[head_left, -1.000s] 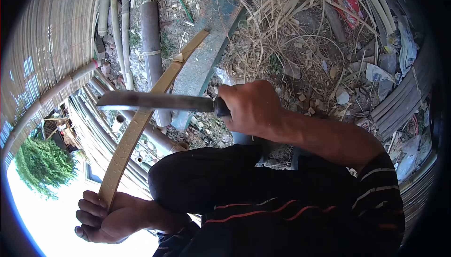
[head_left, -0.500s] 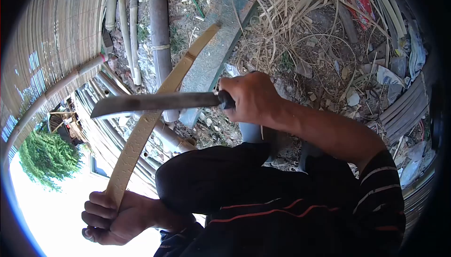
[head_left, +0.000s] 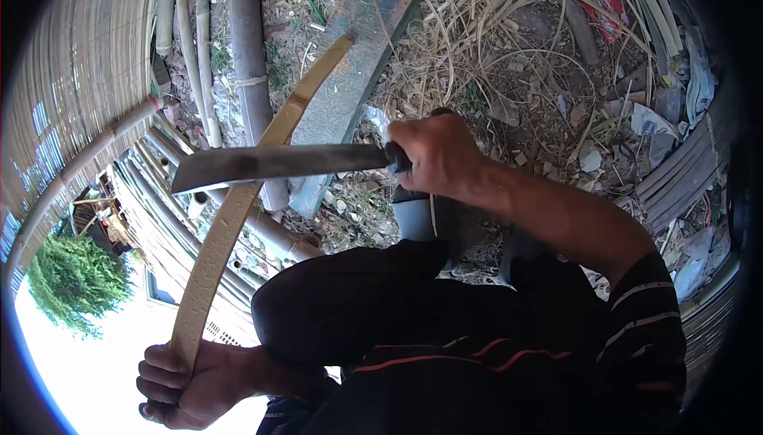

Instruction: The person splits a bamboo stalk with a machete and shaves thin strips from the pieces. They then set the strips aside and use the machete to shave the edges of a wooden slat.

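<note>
My left hand [head_left: 181,388], at the lower left, is closed around the near end of a long, curved bamboo strip [head_left: 208,272]. The strip slants up and away, and its far tip overlaps a worn bluish-green board [head_left: 362,57] on the ground. A joint ring shows on its upper part. My right hand [head_left: 433,153] grips the black handle of a machete [head_left: 278,162]. The broad dark blade points left and crosses the strip near its middle, hiding a short piece of it. Its bright edge faces my body.
Thin bamboo shavings [head_left: 493,61] litter the ground at the upper right. Bamboo poles [head_left: 187,45] and a thick dark bamboo section [head_left: 251,61] lie at the upper left. A slatted bamboo screen [head_left: 87,61] stands on the left. My bent knee [head_left: 318,292] is below the blade.
My right hand and the machete have moved right relative to the bamboo strip. My left hand keeps its hold on the strip. The whole view has shifted slightly.
</note>
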A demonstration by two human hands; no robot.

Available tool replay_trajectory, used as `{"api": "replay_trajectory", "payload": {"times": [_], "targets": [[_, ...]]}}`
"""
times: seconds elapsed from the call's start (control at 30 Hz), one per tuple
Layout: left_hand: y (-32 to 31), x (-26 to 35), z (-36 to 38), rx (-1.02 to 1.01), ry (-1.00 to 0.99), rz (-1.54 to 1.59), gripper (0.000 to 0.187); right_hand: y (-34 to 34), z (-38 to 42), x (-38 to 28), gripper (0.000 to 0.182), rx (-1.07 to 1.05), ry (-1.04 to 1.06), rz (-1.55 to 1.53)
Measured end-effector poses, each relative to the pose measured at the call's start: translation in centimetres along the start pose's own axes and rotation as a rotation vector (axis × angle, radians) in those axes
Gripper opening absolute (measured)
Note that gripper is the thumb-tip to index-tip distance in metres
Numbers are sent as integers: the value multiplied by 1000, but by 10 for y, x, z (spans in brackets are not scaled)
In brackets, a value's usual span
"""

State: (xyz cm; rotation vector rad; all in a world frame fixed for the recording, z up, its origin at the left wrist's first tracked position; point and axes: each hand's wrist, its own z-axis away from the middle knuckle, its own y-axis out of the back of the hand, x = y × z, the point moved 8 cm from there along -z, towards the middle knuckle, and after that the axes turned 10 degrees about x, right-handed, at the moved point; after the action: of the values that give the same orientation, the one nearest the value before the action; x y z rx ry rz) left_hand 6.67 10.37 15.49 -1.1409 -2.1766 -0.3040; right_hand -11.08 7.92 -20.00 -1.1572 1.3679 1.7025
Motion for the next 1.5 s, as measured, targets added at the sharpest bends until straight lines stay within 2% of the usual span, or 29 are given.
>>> {"api": "replay_trajectory", "payload": {"times": [0.07,0.13,0.2,0.23,0.27,0.33,0.37,0.4,0.47,0.5,0.53,0.57,0.63,0.73,0.83,0.87,0.9,0.93,0.97,1.0,1.03,1.07,1.13,1.2,1.27,1.33,1.4,1.47,1.5], "targets": [[-1,3,3,222,-89,-253,29,0,-25,72,23,118,-292,185],[-3,6,4,250,-144,-281,29,10,-27,68,24,101,-290,247],[3,1,1,190,-81,-194,29,16,-8,34,22,159,-182,209],[4,0,-1,186,-81,-203,29,13,-1,38,20,120,-65,142],[9,-2,-2,252,-84,-242,29,15,-8,47,20,110,-67,136],[13,-3,-3,377,-85,-296,24,27,-19,90,19,-15,-421,288],[24,-1,-9,366,-97,-307,13,29,-23,79,22,-6,-354,313],[39,-3,-15,361,-115,-315,13,29,-22,65,22,10,-349,313],[55,-10,-25,371,-117,-359,21,20,-10,8,22,123,-190,106],[54,-12,-22,475,-125,-370,28,13,-4,-25,23,76,-105,48],[46,-13,-19,469,-124,-380,28,7,2,-50,25,26,-30,-13],[40,-12,-16,480,-109,-386,15,2,2,-52,25,19,-39,-21],[41,-15,-13,500,-94,-390,9,-1,2,-70,20,64,173,-58],[48,-17,-17,492,-80,-483,13,-10,-20,13,22,88,-220,111],[43,-19,-13,589,-117,-451,17,0,-10,-18,21,11,-103,70],[82,-23,-35,567,-89,-420,34,-2,-4,-30,19,-27,-29,18],[95,-25,-41,573,-70,-410,34,-11,2,-29,20,-36,58,60],[100,-26,-47,566,-50,-404,35,-20,2,-11,20,-41,34,49],[86,-28,-41,553,-41,-406,35,-19,-10,30,23,11,-143,102],[63,-26,-26,551,-68,-456,13,-10,-15,59,28,66,-306,165],[48,-25,-19,544,-94,-504,24,0,-17,52,29,65,-250,191],[48,-29,-19,556,-89,-481,24,12,-17,46,29,83,-243,207],[63,-34,-26,597,-19,-400,16,7,4,9,28,-20,-110,167],[71,-30,-29,566,-48,-430,13,0,5,36,26,12,-26,131],[62,-31,-28,483,-43,-461,17,13,-8,100,26,17,-418,320],[62,-34,-28,487,-22,-451,16,30,0,63,23,49,-393,280],[65,-36,-28,516,15,-407,14,19,19,22,21,-22,-156,192],[60,-41,-32,405,110,-258,7,20,19,60,21,31,-148,203],[53,-39,-29,362,154,-164,5,28,12,92,21,24,-296,280]]}}
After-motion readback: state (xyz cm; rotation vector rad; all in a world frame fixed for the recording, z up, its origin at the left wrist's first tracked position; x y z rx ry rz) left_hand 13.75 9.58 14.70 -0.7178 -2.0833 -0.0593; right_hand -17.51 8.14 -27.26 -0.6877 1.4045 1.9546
